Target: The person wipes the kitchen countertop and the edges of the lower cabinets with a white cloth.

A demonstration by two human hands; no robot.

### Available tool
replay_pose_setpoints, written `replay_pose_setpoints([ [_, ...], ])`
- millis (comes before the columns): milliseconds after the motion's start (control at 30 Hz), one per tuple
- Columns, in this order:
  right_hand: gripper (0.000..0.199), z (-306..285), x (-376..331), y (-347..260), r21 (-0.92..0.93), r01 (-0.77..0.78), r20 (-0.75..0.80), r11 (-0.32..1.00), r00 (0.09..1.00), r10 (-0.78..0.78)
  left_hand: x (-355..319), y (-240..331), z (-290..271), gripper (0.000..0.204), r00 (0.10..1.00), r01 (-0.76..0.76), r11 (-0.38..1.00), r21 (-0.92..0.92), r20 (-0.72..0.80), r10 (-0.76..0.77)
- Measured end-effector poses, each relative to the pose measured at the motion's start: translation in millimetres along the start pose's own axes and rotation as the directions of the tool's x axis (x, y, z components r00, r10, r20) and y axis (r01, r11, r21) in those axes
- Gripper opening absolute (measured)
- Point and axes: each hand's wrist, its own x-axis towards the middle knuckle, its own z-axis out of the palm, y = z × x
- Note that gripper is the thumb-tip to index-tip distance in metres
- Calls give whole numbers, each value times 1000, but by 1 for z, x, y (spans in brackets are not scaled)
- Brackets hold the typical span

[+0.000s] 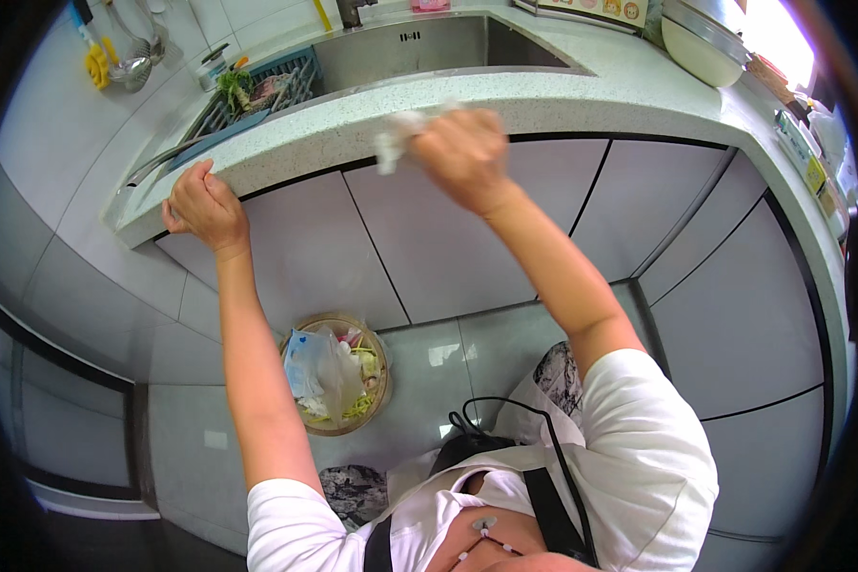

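Cloth (389, 151) is being clamped in the right hand (462, 155), wiping seemingly unfinished, the left hand (208, 206) being rested, grip unclear, at the desk (601, 110).

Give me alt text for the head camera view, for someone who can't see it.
A person's blurred right hand holds what looks like a white cloth at a pale counter's front edge; the left hand is at its left end. Behind are a steel sink and a basket with greens; a bin of scraps stands below.
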Motion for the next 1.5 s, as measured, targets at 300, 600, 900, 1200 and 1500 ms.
replay_pose_setpoints([
  [300,19,-44,-33,55,-103,-80,-51,991,996,75,-3,8,6,19,998,15,999,-43,-62,-18],
  [600,18,35,21,-50,80,-30,-27,996,999,32,-3,-1,10,23,996,-60,998,21,-67,61],
  [900,22,-35,-50,66,-192,-49,-45,980,998,41,-7,-8,6,20,997,-37,998,54,-60,40],
  [1200,31,-121,-90,127,-202,-458,51,866,878,477,-5,2,7,26,1000,8,1000,29,-14,-8],
  [1500,22,-129,-31,122,-326,-523,-115,788,849,516,-4,4,4,26,1000,-5,999,33,-27,6],
])
